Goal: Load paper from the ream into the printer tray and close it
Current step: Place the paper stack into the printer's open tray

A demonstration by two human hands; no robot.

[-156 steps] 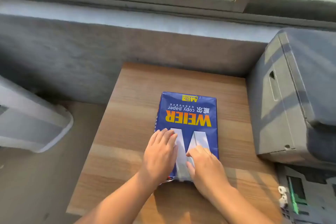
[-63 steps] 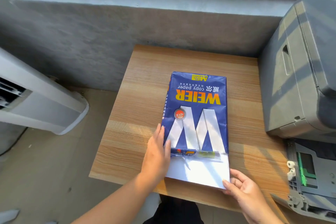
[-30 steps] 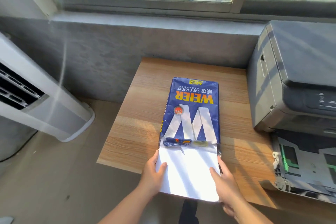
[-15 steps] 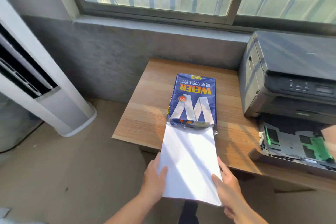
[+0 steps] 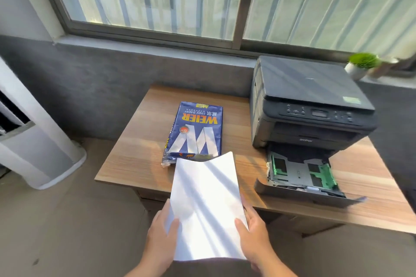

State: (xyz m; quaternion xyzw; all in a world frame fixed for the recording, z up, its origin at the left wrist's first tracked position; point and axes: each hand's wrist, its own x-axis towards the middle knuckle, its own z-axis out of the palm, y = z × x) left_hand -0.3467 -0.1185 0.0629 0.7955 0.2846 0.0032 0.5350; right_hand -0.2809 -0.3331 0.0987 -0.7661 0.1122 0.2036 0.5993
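A white stack of paper (image 5: 206,204) is held in front of the table, clear of the wrapper. My left hand (image 5: 161,235) grips its left edge and my right hand (image 5: 253,231) its right edge. The blue ream wrapper (image 5: 197,130) lies on the wooden table (image 5: 139,153), its open end towards me. To the right stands the dark grey printer (image 5: 308,105). Its paper tray (image 5: 299,177) is pulled out over the table's front, showing green guides and no paper inside.
A white standing air conditioner (image 5: 33,141) is on the floor at the left. A small potted plant (image 5: 361,65) sits on the window sill behind the printer. A grey wall and window run behind the table.
The paper stack has slid fully out of the wrapper towards me, held in both hands. The view has pulled back and shifted right, so the whole printer and its tray now show.
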